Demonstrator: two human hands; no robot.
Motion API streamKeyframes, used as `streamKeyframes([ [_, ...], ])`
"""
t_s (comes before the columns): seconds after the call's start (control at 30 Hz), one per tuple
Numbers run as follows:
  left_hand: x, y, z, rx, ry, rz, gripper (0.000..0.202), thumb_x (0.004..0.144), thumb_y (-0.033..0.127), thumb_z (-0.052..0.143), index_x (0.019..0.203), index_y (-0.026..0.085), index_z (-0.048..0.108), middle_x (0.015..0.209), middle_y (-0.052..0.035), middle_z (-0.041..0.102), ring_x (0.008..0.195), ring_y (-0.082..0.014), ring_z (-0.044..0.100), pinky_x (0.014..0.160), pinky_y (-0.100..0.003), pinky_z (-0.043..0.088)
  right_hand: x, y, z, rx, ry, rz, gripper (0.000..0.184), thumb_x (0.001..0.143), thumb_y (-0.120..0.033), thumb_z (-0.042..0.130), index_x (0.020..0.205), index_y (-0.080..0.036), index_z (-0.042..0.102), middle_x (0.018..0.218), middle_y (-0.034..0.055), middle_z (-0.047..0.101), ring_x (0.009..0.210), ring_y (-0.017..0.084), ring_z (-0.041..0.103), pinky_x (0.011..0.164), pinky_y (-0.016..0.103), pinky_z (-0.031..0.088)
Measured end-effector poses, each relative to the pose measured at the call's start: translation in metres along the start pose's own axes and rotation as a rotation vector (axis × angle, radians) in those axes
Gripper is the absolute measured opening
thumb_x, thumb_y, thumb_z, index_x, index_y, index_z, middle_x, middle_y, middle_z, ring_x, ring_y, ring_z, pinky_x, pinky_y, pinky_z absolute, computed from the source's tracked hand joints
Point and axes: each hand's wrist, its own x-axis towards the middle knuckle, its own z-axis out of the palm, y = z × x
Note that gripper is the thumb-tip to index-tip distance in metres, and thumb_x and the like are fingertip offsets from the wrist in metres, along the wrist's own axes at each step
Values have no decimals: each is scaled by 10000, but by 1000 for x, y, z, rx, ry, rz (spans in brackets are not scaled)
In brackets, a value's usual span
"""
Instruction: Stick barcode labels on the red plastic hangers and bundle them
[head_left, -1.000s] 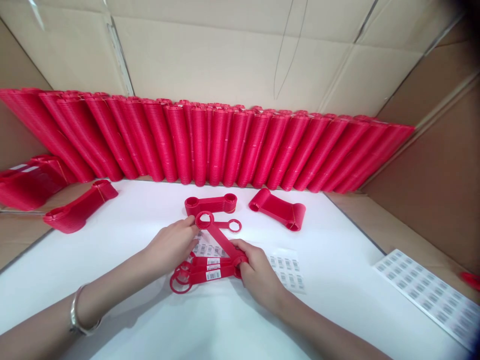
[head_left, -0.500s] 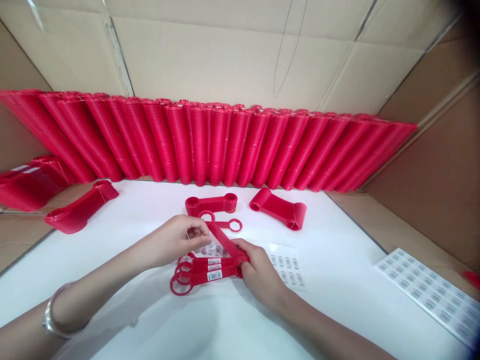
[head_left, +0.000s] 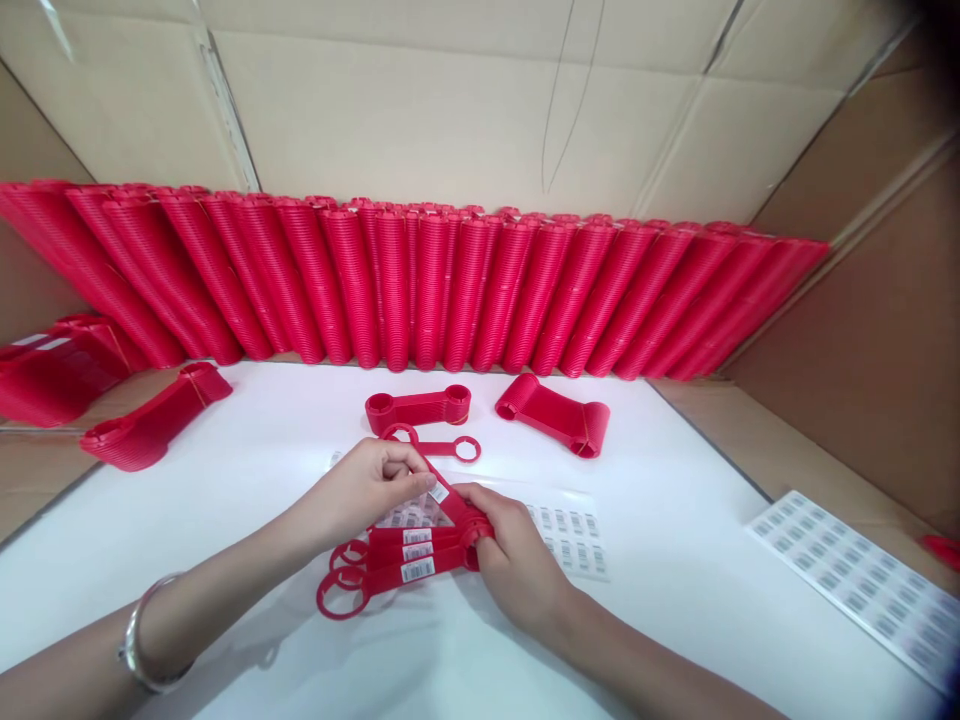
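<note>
My right hand (head_left: 514, 560) grips one end of a fanned bunch of flat red plastic pieces with ring ends (head_left: 390, 570), several bearing white barcode labels. The top piece (head_left: 442, 488) angles up to the left. My left hand (head_left: 371, 488) pinches a small white barcode label (head_left: 439, 492) against that top piece. A sheet of barcode stickers (head_left: 574, 535) lies on the white table (head_left: 247, 480) under and right of my hands.
A long row of stacked red pieces (head_left: 420, 290) leans against the cardboard wall at the back. Small bundles lie at left (head_left: 146, 425), centre (head_left: 418, 408) and right (head_left: 553, 413), one loose piece (head_left: 442, 448) near them. Another sticker sheet (head_left: 855, 585) lies at far right.
My left hand has moved from the sticker sheet up onto the top red piece, and a white label now sits under its fingertips. The bunch has shifted slightly left.
</note>
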Motion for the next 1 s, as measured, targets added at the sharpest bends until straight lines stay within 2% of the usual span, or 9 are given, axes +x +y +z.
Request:
streamKeyframes([
  [0.27,2,-5,3,10,18,11,261,764,398,537,706,150,595,430,88,322,401,-63,280,400,-198,188,0,-2,0,15,-1,-7,537,586,28,318,962,-189,634,864,14,656,747,152,566,683,262,435],
  [0.37,-2,-3,5,97,48,45,252,792,381,496,714,161,591,443,80,338,414,-72,312,411,-197,223,0,-3,0,26,0,-4,549,584,29,313,971,-192,634,873,13,658,756,153,572,689,263,438],
  [0.43,-5,-3,8,303,117,131,254,822,369,453,720,177,584,468,65,388,439,-84,366,437,-201,273,-1,-3,0,29,-2,-3,556,584,30,313,979,-195,633,880,12,660,767,155,576,702,265,438],
  [0.5,-8,-5,13,641,241,282,261,847,351,412,726,185,573,540,36,475,476,-100,424,461,-214,314,-3,-4,1,32,-4,-15,568,576,34,313,987,-197,631,894,14,658,795,159,578,728,271,438],
  [0.6,-10,-11,18,1143,461,538,265,866,306,374,737,175,564,746,-42,587,569,-143,518,464,-240,365,-4,-4,2,14,3,-49,575,562,40,314,976,-201,633,884,11,653,830,165,575,766,279,433],
  [0.67,-9,-15,19,1312,586,636,273,867,343,383,792,156,568,935,-109,599,682,-186,571,475,-262,416,-4,-4,2,9,1,-59,580,560,38,315,982,-203,632,883,11,652,850,168,574,782,283,430],
  [0.8,-6,-19,11,1317,694,626,460,837,515,412,1033,111,512,1146,-178,509,869,-249,585,513,-288,486,-4,-4,2,37,-6,-53,597,569,34,311,1019,-205,622,938,14,657,860,165,581,775,277,435],
  [0.9,-2,-20,1,1216,646,574,355,891,408,369,1109,142,460,1091,-126,513,838,-208,593,489,-259,474,-3,-4,1,38,-11,-47,592,559,34,311,995,-206,634,913,8,663,808,160,583,738,269,441],
  [1.0,1,-19,-9,1032,520,580,263,917,338,342,1059,167,481,1071,-92,483,837,-174,579,549,-254,490,-2,-3,-1,65,-4,-35,569,576,29,316,987,-198,638,898,11,662,790,158,579,722,265,447],
])
